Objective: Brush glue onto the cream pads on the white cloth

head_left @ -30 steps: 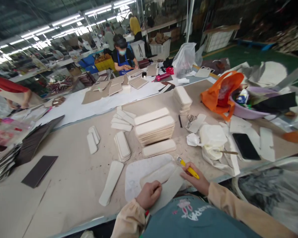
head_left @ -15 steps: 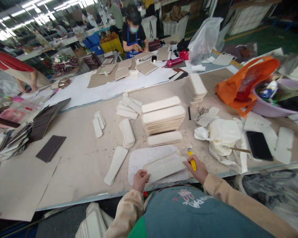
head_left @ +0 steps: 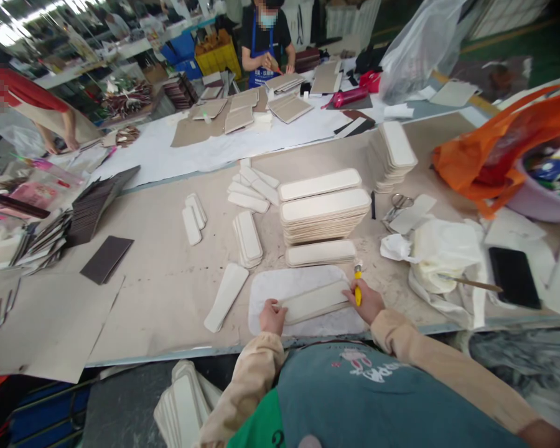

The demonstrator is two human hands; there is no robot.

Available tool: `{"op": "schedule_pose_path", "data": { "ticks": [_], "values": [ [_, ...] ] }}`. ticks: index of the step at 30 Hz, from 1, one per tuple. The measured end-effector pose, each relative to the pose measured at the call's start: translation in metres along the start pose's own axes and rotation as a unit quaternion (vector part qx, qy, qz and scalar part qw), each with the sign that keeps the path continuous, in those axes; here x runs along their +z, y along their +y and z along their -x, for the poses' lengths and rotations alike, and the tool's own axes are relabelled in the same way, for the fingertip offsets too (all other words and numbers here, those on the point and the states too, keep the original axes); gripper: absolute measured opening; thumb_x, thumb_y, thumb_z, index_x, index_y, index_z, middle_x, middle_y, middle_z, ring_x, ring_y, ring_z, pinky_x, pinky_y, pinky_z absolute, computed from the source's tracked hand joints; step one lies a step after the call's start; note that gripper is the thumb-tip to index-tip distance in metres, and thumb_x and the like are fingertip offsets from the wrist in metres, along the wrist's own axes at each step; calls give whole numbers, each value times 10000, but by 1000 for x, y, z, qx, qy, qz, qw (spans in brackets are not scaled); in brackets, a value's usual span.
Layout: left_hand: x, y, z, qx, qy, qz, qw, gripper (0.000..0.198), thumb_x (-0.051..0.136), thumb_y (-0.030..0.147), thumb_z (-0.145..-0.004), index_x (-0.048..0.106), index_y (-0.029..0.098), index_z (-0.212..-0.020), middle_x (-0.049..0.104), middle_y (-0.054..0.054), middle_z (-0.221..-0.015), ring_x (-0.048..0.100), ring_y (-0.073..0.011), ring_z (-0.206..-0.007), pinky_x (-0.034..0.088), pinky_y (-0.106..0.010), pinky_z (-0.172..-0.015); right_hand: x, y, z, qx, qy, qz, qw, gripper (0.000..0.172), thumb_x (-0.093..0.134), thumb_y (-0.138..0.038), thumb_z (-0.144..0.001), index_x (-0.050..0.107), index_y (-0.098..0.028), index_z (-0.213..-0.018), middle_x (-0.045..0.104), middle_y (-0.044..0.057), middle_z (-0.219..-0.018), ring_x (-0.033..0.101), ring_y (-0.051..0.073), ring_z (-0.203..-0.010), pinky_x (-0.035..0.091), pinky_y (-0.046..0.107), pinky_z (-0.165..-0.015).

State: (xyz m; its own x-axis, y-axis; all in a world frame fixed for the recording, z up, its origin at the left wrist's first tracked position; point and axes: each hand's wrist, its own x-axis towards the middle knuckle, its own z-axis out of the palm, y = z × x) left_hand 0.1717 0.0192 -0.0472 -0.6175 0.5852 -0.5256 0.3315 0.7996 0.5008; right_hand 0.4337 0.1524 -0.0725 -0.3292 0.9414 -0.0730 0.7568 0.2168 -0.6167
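My right hand (head_left: pixel 368 303) is closed tight around a yellow knife (head_left: pixel 357 288), with the tip pointing away from me, and it also rests on the right end of a long cream pad (head_left: pixel 313 301). My left hand (head_left: pixel 272 316) pinches the left end of that same pad, fingers curled over its edge. The pad lies flat on a white cutting mat (head_left: pixel 280 288) near my edge of the table (head_left: pixel 158 292). To do this part well, I think I should keep the pad pressed flat with both hands so it does not slide, and keep my left fingers away from the blade. Just past the mat sits a single pad (head_left: pixel 320 252), and behind it a tall stack of pads (head_left: pixel 325 214). One loose pad (head_left: pixel 226 296) lies to the left of the mat. Scissors (head_left: pixel 397 203) and a black phone (head_left: pixel 514 277) lie off to the right.
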Motion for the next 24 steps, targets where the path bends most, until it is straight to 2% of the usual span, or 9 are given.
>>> {"op": "schedule_pose_path", "data": {
  "ticks": [5,10,13,17,24],
  "values": [
    [-2,-6,-2,1,-1,4,1000,340,602,281,-743,498,170,-1047,659,-5,-738,619,-149,-728,409,-256,-682,3,3,1,6,-5,23,1000,236,494,-461,-782,423,-238,-754,539,-20,-598,529,167,-527,342,251,-503],
    [-3,-20,-1,-3,2,21,1000,289,512,235,-786,481,167,-1066,657,-11,-784,628,-125,-703,431,-242,-682,2,1,3,14,-9,15,1000,260,498,-483,-779,415,-238,-747,541,-20,-598,524,163,-520,353,254,-512],
    [-1,-26,3,3,3,24,1000,345,567,278,-754,473,172,-1069,649,-10,-818,624,-126,-701,438,-244,-687,2,0,3,16,-6,16,1000,276,508,-500,-768,423,-239,-744,538,-19,-588,515,162,-508,352,255,-505],
    [3,-24,8,10,7,17,1000,425,635,352,-703,478,171,-1054,629,-7,-811,602,-133,-679,432,-259,-682,5,3,4,18,-3,22,1000,285,496,-515,-775,435,-238,-756,553,-11,-602,515,163,-508,348,254,-498],
    [8,-18,8,14,0,3,1000,382,647,251,-691,494,173,-1032,594,11,-754,578,-120,-652,421,-241,-657,8,8,4,11,-11,31,999,279,490,-510,-785,440,-235,-772,562,-6,-624,529,165,-527,361,256,-511]
  ]
}}
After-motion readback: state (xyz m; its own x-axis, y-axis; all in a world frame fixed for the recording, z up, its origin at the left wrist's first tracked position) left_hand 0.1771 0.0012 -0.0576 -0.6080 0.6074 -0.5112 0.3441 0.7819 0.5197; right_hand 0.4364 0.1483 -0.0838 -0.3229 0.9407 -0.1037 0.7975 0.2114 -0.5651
